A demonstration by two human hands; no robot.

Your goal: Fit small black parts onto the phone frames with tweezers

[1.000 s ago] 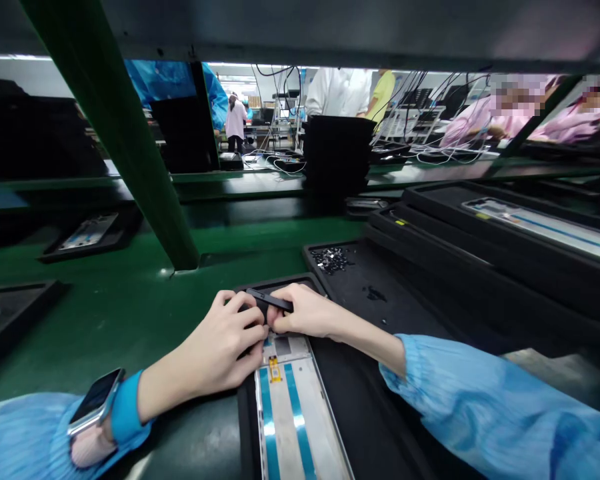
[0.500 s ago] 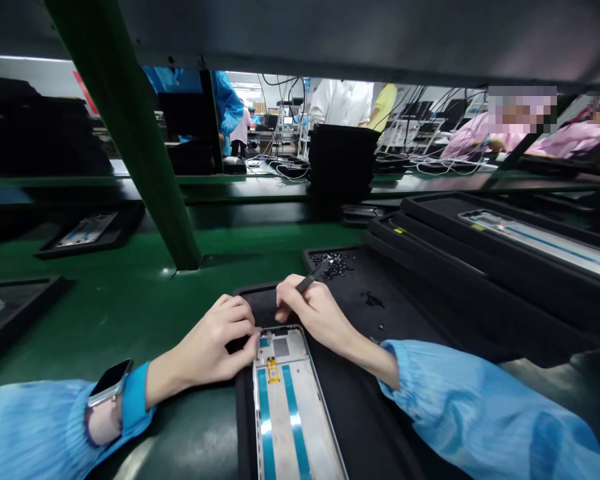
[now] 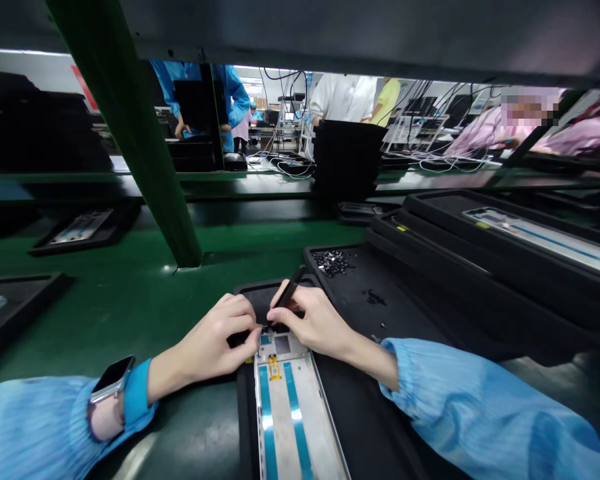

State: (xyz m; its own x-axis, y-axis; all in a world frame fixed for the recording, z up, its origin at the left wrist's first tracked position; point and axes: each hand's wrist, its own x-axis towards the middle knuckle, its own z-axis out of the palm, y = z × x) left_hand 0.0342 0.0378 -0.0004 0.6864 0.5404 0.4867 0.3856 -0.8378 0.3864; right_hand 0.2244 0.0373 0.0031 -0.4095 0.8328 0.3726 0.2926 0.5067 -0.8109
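Observation:
A silver phone frame (image 3: 307, 407) with blue strips and an orange flex cable (image 3: 275, 368) lies in a black tray (image 3: 247, 427) in front of me. My left hand (image 3: 223, 337) is closed in a pinch at the frame's upper left corner; whatever is between the fingertips is hidden. My right hand (image 3: 313, 320) grips slim black tweezers (image 3: 291, 287), tilted, with the tip down at the frame's top edge close to my left fingertips. Beyond my right hand, a heap of tiny black parts (image 3: 333, 262) sits in a second black tray (image 3: 350, 293).
Stacked black trays (image 3: 460, 273) stand at the right, the top one bearing another phone frame (image 3: 545, 237). A green post (image 3: 150, 153) rises at the left under a low grey shelf (image 3: 330, 33). More trays (image 3: 105, 233) lie to the left. Several people work across the bench.
My right hand has moved a little left and down, bringing the tweezers, now more upright, to the frame's top edge. My left hand has stayed at the corner.

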